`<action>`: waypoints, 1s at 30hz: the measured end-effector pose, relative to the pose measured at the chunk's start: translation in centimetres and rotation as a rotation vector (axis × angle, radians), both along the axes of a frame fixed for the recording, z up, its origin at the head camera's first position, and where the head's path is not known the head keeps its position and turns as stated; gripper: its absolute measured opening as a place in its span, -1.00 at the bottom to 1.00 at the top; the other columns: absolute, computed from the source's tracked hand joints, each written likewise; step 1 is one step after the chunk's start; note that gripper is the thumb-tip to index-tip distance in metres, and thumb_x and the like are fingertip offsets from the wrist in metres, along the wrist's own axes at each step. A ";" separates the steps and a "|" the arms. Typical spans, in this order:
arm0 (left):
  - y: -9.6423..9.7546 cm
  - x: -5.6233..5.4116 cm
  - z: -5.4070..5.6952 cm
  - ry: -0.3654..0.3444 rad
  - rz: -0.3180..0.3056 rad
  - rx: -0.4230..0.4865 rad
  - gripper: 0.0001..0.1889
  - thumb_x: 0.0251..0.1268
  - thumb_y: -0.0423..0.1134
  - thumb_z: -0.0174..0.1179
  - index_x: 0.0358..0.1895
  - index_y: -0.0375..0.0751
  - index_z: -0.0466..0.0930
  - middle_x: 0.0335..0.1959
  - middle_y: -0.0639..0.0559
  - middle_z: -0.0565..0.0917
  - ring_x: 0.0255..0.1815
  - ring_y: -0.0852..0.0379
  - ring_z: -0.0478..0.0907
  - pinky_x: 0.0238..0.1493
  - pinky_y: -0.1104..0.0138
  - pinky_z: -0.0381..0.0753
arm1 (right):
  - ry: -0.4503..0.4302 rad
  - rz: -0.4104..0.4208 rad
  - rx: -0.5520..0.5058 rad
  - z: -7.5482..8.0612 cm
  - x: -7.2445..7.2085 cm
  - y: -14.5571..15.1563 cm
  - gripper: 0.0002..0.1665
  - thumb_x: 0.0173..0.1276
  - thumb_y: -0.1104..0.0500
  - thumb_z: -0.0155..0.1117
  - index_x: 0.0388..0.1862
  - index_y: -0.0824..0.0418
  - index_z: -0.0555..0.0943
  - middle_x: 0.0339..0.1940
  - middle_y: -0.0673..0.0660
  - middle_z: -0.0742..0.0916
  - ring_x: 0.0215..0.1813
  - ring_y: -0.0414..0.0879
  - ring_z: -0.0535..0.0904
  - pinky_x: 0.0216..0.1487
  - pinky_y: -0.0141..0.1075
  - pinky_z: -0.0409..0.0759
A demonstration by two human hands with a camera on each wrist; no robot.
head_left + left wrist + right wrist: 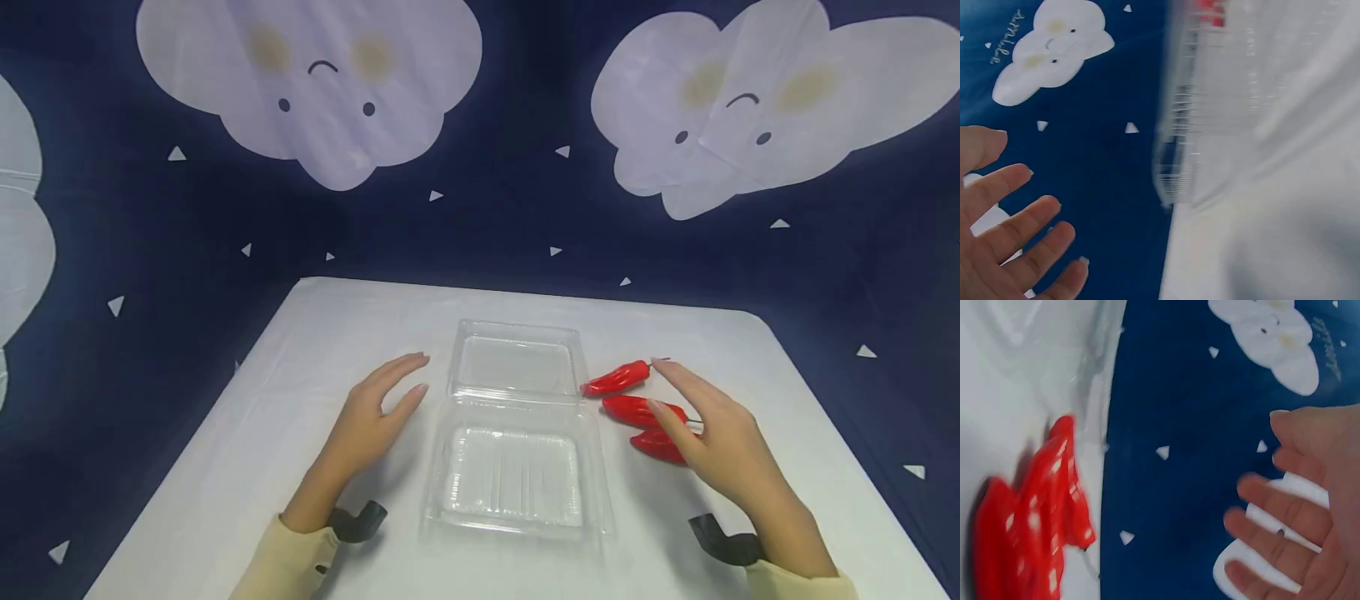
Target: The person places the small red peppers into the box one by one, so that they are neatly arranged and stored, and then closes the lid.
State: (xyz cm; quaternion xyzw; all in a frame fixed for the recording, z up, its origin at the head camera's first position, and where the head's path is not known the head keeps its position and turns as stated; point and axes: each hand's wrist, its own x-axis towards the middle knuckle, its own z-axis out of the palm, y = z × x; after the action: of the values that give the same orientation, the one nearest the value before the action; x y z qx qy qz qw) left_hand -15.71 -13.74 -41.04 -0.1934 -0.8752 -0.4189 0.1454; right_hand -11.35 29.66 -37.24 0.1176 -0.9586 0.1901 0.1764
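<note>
A clear plastic clamshell box [517, 525] lies unfolded on the white table, its lid half toward the back. To its right are three red chili peppers: one at the back [618, 379], one in the middle [633, 410] and one in front [656, 444]. My right hand [720, 433] hovers by the peppers with fingers extended, overlapping the stem ends in the head view; in the right wrist view its spread fingers [1279, 550] hold nothing. On the box's left side, my left hand [371, 421] is held in the air, fingers loosely extended and holding nothing.
The white table [337, 325] has rounded back corners. Behind and beside it hangs a dark blue cloth [517, 217] printed with pale clouds and small triangles. Each wrist wears a dark curved mount, such as the left one [358, 523].
</note>
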 end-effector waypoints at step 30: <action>0.7 0.8 -8.2 -0.546 -0.415 0.600 -0.44 0.48 -0.39 0.16 0.50 -0.23 0.32 0.56 -0.16 0.30 0.59 -0.10 0.15 0.46 0.41 0.30 | -0.207 -0.262 -0.311 -10.9 0.9 10.9 -0.30 0.24 -0.18 0.54 0.33 -0.02 0.62 0.31 0.10 0.66 0.22 -0.58 0.36 0.19 -0.68 0.33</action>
State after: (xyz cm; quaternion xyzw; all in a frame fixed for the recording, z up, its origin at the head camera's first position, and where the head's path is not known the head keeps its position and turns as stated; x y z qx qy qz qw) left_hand -14.86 -12.99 -49.20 -0.1966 -0.6642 -0.7097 -0.1280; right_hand -10.44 40.56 -48.16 -0.0568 -0.9378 0.3220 0.1165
